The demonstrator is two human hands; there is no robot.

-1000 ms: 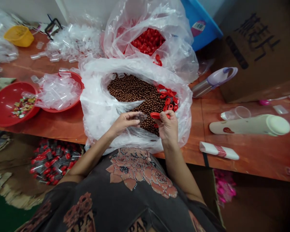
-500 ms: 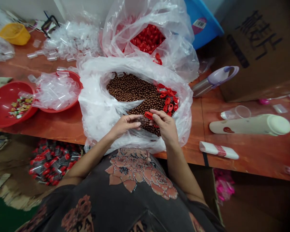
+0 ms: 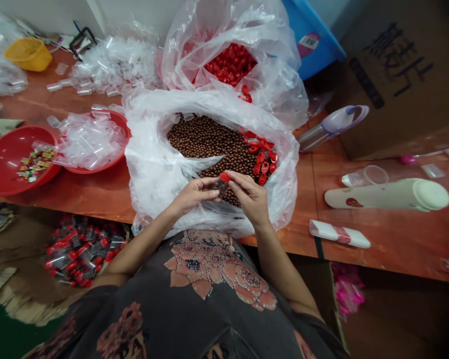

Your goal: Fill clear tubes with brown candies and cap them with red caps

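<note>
My left hand (image 3: pixel 194 195) holds a small clear plastic tube (image 3: pixel 220 187) filled with brown beads. My right hand (image 3: pixel 249 197) pinches a red cap (image 3: pixel 225 177) against the tube's upper end, and the fingers hide part of both. Below my hands, an open white plastic bag (image 3: pixel 144 169) holds a mass of small brown beads (image 3: pixel 209 142). A cluster of red caps (image 3: pixel 264 162) lies on the beads at the bag's right side.
Along the orange wooden table (image 3: pixel 381 244) stand a bag of red pieces (image 3: pixel 230 65), a heap of clear tubes (image 3: pixel 112 67), and red basins (image 3: pixel 7 159). A cardboard box (image 3: pixel 396 85) sits right. Red-capped tubes (image 3: pixel 82 252) lie below the table's front edge.
My right hand has moved left, carrying the red cap from above the beads to the upper end of the tube. My hands are now closer together.
</note>
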